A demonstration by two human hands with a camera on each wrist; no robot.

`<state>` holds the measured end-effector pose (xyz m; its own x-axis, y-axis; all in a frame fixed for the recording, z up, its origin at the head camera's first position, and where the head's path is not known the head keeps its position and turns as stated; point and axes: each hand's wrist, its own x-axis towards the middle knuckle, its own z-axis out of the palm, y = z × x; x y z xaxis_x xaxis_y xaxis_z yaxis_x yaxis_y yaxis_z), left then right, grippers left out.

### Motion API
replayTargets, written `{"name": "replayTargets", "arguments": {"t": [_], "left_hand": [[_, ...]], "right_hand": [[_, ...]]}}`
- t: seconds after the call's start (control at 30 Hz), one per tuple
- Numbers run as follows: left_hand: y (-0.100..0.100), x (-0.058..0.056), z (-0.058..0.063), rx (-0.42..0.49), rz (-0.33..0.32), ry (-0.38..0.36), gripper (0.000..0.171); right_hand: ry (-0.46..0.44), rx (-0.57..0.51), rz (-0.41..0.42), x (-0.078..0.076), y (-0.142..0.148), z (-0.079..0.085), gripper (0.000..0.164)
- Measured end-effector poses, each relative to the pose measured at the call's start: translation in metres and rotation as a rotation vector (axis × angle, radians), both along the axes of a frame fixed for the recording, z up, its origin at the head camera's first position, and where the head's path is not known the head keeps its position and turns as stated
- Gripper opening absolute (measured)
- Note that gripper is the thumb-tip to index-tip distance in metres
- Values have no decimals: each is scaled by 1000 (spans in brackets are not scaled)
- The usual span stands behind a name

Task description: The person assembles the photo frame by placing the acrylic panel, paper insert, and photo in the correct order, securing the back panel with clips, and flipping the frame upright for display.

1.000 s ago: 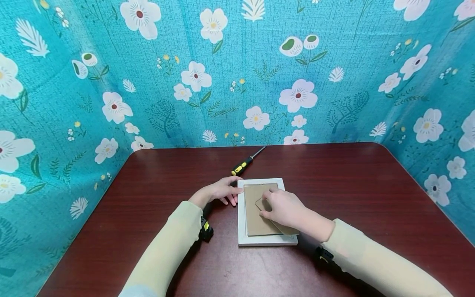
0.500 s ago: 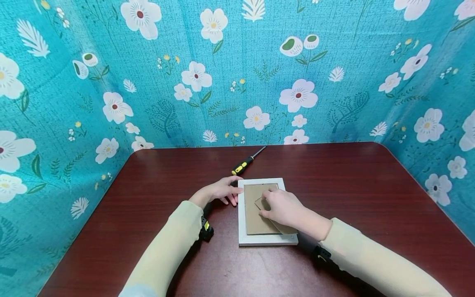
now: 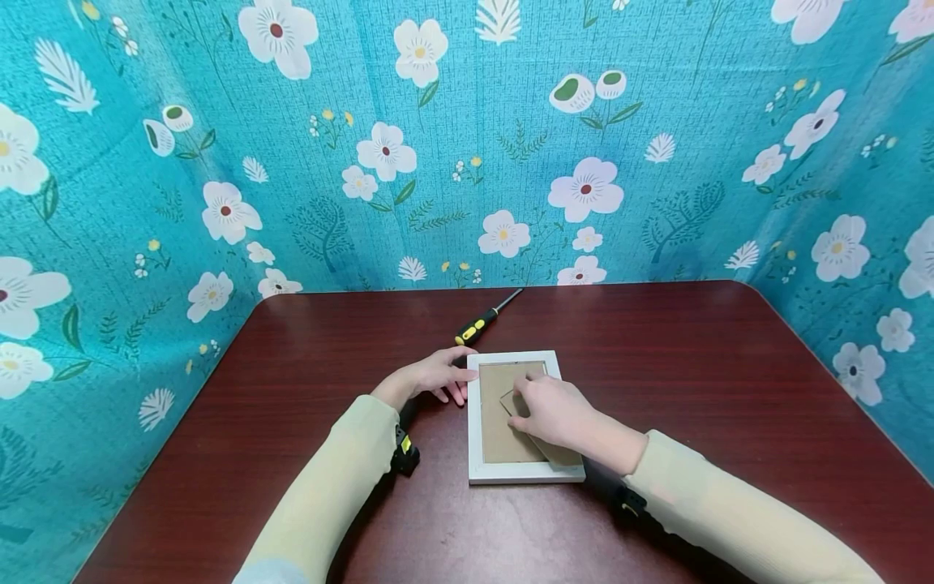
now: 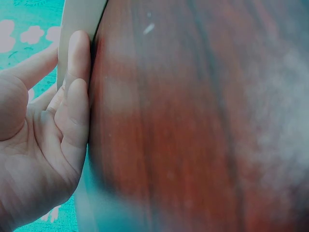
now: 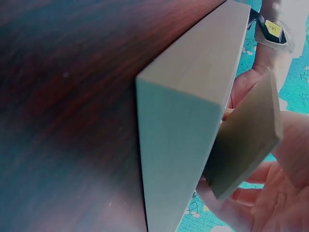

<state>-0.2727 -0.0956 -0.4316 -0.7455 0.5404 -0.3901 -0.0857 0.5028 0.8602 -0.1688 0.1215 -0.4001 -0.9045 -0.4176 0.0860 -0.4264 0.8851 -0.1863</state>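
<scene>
The left hand (image 4: 46, 133) occupies the left of the view, palm toward the camera. Its fingers (image 4: 78, 55) touch the side of a pale frame (image 4: 83, 15) at upper left. The thumb extends to the frame's far edge, where its tip is hidden. The counter (image 4: 164, 130), reddish-brown with dark grain, fills the centre and right; glare blurs the right side. Teal cloth (image 4: 30, 50) with pale flowers lies behind the hand.

The head view looks forward and down from above across the dark red wooden table (image 3: 350, 349). Both wrist views look from close by, low over it, sharing the white rectangular picture frame (image 3: 476, 430): upper left in the left wrist's, centre in the right's.
</scene>
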Motion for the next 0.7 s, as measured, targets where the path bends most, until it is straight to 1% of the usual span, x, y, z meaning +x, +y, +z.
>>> {"name": "replayTargets", "arguments": {"t": [0.27,0.43,0.57,0.63,0.7], "left_hand": [[0,0,-1,1,1,2,47],[0,1,0,-1,5,-2,47],[1,1,1,-2,7,-2,47],[1,1,1,-2,5,0,47],[1,1,2,-4,5,2,46]], "right_hand": [[4,11,-13,0,-2,-3,37],[61,66,-6,1,0,-5,37],[96,76,48,1,6,-5,35],[75,57,84,0,11,-3,34],[36,37,117,-1,16,0,33]]}}
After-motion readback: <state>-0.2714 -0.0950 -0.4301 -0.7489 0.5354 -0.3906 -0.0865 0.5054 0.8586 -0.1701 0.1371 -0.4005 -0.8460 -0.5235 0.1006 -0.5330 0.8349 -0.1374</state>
